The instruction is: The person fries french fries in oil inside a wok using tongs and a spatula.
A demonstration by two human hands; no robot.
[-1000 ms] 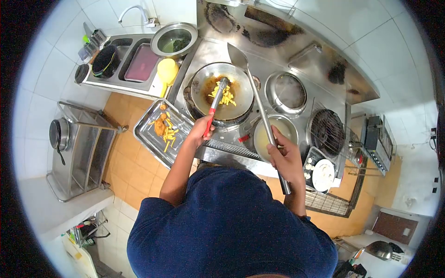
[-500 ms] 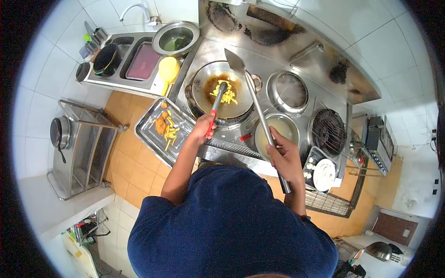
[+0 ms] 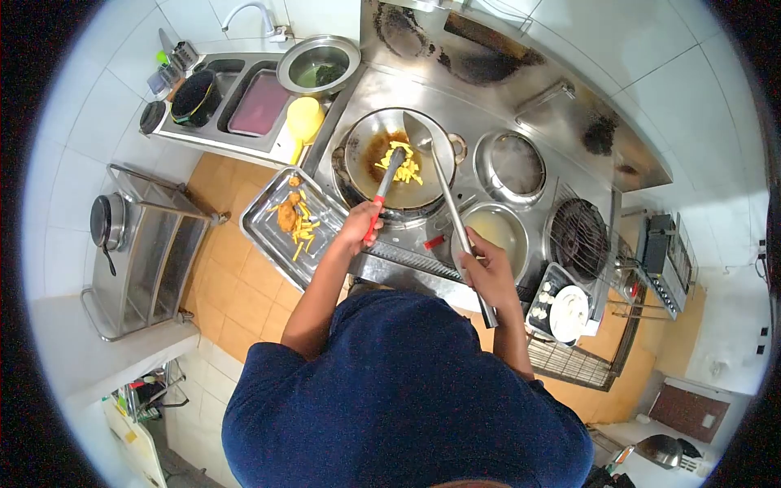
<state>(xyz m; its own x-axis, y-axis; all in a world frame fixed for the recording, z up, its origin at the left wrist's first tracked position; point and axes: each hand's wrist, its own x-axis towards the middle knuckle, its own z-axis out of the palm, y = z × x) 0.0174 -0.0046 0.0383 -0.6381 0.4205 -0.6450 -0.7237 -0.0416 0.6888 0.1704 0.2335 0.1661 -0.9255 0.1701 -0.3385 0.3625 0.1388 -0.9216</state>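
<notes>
My left hand point(image 3: 362, 225) is closed round the red handle of metal tongs point(image 3: 389, 173), whose tips touch yellow fries point(image 3: 413, 169) in a large wok point(image 3: 358, 154). My right hand point(image 3: 489, 269) grips the long handle of a metal ladle point(image 3: 443, 183). The ladle's head lies over the right inner side of the wok, near the fries. Beside the wok, on the left, a metal tray point(image 3: 264, 232) holds more fries and browned fried pieces point(image 3: 287, 216). Under the ladle handle and my right hand is a bowl of pale liquid point(image 3: 493, 231).
A steaming round pot point(image 3: 516, 167) and a grill grate point(image 3: 579, 232) stand to the right. Near the front right is a white plate point(image 3: 569, 314). At the back left are a sink point(image 3: 218, 69), a metal bowl point(image 3: 318, 65) and a yellow scoop point(image 3: 305, 118).
The ladle's head has come down and forward from above the wok's rim into the wok. My right hand has shifted slightly left. The whole view has moved a little.
</notes>
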